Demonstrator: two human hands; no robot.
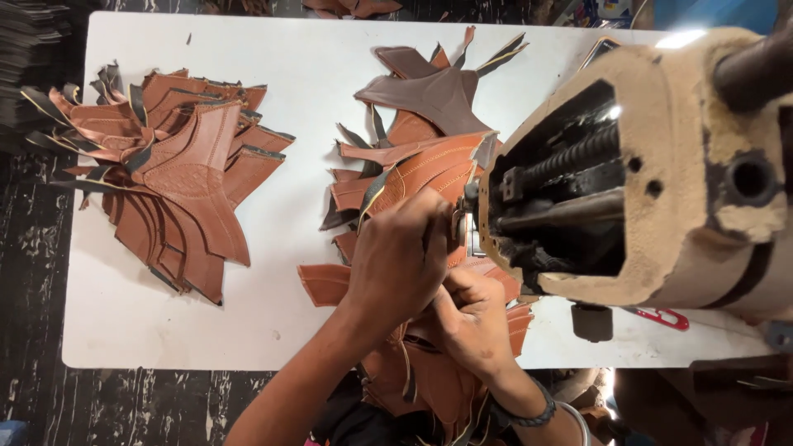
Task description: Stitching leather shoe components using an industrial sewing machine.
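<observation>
Overhead view of a stitching station on a white table (124,330), read from nine o'clock to three o'clock.

At nine o'clock we see a fanned stack of brown leather pieces (178,177), each cut with a broad body tapering to points, dark edging along the margins and a faint quilted pattern on the uppermost. They lie overlapped like shingles, probably so that one can be lifted at a time.

Near the centre, toward twelve o'clock, a second pile (425,111) mixes duller grey-brown cuts with brighter tan ones; pale stitch lines run along the tan panels. This pile lies just beside the machine, within reach of both hands.

At six o'clock, our left hand (401,256) is clenched over the tan leather piece being worked (413,177), pressing it flat toward the needle area. Our right hand (471,318), with a dark beaded bracelet and a metal bangle at the wrist, pinches the near edge of the same piece; the fingertips are hidden, so the exact grip is unclear. More tan leather hangs off the table edge toward the lap.

At three o'clock stands the sewing machine (661,165), its beige casing worn and rough, with dark threaded rods exposed in an open cavity. A red-handled tool (665,318) lies on the table beneath it, partly hidden.
</observation>
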